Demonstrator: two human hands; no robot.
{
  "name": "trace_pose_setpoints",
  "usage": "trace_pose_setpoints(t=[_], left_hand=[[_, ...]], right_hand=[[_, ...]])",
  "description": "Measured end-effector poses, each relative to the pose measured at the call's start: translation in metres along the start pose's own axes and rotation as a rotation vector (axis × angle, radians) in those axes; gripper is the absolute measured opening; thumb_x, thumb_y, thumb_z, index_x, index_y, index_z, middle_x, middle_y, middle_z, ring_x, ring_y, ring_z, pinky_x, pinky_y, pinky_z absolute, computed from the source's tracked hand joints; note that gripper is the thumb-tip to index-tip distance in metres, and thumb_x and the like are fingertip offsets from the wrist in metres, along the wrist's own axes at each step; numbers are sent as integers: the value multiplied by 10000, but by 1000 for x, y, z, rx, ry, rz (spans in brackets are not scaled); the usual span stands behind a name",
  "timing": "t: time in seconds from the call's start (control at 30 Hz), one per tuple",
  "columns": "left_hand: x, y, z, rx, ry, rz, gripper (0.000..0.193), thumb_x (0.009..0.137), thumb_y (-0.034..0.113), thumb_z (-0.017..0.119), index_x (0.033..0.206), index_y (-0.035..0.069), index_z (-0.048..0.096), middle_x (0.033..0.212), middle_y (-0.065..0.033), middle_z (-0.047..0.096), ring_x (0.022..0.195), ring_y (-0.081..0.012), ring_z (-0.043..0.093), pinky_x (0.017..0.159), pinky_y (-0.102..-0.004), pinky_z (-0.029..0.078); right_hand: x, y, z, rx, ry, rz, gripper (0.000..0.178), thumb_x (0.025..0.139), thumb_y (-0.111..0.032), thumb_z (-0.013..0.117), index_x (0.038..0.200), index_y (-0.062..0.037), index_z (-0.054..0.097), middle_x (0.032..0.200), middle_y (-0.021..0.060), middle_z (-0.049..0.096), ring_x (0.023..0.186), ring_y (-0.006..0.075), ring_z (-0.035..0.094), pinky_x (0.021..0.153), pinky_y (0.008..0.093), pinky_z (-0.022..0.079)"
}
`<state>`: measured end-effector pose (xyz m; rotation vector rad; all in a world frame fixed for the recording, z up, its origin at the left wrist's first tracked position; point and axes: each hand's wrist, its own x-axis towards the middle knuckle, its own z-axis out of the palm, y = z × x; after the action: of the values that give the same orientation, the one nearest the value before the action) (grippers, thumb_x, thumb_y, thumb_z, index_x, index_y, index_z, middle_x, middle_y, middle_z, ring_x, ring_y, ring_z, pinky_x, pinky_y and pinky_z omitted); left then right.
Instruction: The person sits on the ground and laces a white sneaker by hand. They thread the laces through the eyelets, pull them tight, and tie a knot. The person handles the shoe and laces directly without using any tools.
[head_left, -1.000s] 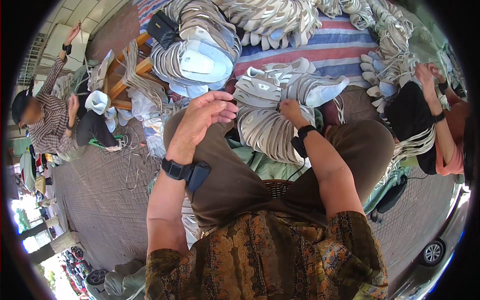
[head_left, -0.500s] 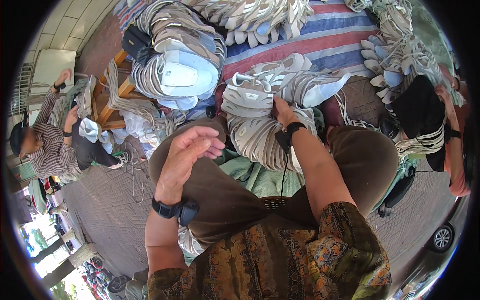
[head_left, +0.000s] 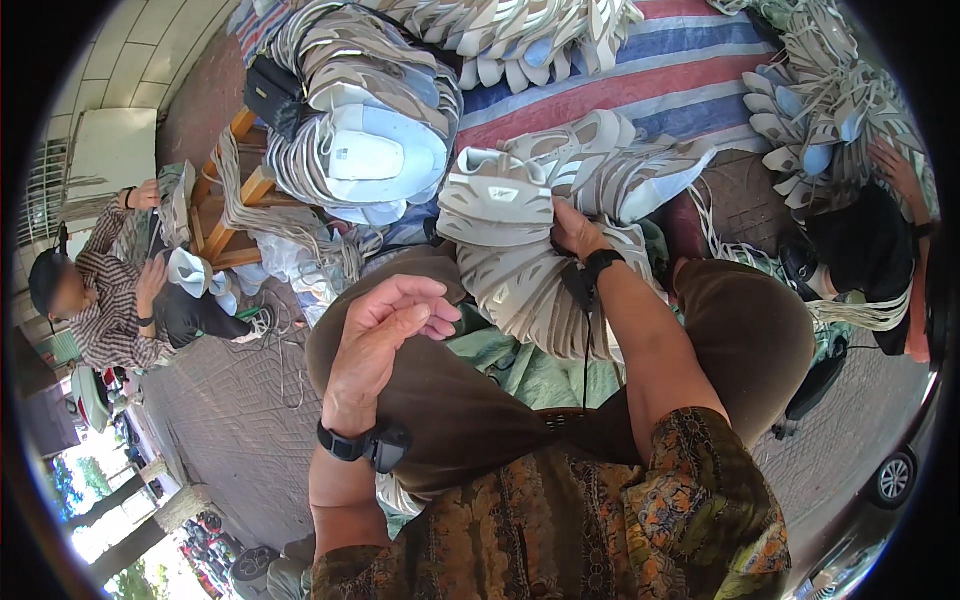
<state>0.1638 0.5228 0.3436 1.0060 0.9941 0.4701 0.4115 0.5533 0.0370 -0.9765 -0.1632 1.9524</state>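
My right hand (head_left: 580, 232) is closed on the edge of a white and beige shoe upper (head_left: 495, 208), which lies across a thick row of stacked uppers (head_left: 535, 300) between my knees. Only part of its grip shows; the fingertips are behind the upper. Over my left thigh my left hand (head_left: 385, 335) is raised, its fingers bent inward and the thumb against them. Whatever they hold, if anything, is too small to make out. More shoe uppers (head_left: 585, 150) lie just beyond the one in my right hand.
A large bundle of uppers (head_left: 365, 150) stands on a wooden stool (head_left: 235, 215), with a black bag (head_left: 275, 95) beside it. Further piles lie on a striped sheet (head_left: 690, 75). One person (head_left: 110, 290) sits at left; another person's hand (head_left: 900, 175) touches the right pile.
My hands keep nearly the same pose while the whole view shifts slightly. The left person's raised hand has come down, and the right person's hand has moved up to the pile.
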Motion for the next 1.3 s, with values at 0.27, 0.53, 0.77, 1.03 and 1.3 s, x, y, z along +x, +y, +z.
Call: trace_pose_setpoints(t=[0.27,0.53,0.77,1.03,1.3], left_hand=[[-3,-5,-10,-3,49,34,235,938,81,514,1141,-25,567,965,-152,667,832,-179,648,775,-294,513],[-3,-8,-12,23,40,68,234,944,98,514,1143,-10,575,958,-133,673,822,-156,642,763,-281,512],[-5,-11,-21,1,53,85,237,937,97,529,1144,-9,572,967,-139,670,827,-167,646,766,-285,514],[-9,-14,-32,-4,106,97,248,931,101,536,1139,-30,565,988,-161,665,843,-193,649,765,-293,523],[-8,-14,-40,79,152,125,279,919,108,552,1164,-25,559,996,-149,661,851,-185,645,776,-283,519]], right_hand=[[-15,3,27,-83,-140,99,416,913,-343,553,1183,-28,587,1160,75,633,1042,163,592,927,311,446],[-33,-6,48,-130,-119,57,484,911,-398,563,1209,-16,566,1189,98,613,1075,179,576,941,321,445],[-26,-11,58,60,-160,73,426,918,-351,557,1179,-16,586,1123,107,642,970,180,632,860,323,519],[-32,-6,64,94,-275,1,403,939,-359,542,1173,-35,597,1094,99,658,919,154,653,816,294,540],[-26,26,56,-25,-384,1,374,928,-332,578,1159,-38,599,1038,88,676,852,140,674,767,266,560]])
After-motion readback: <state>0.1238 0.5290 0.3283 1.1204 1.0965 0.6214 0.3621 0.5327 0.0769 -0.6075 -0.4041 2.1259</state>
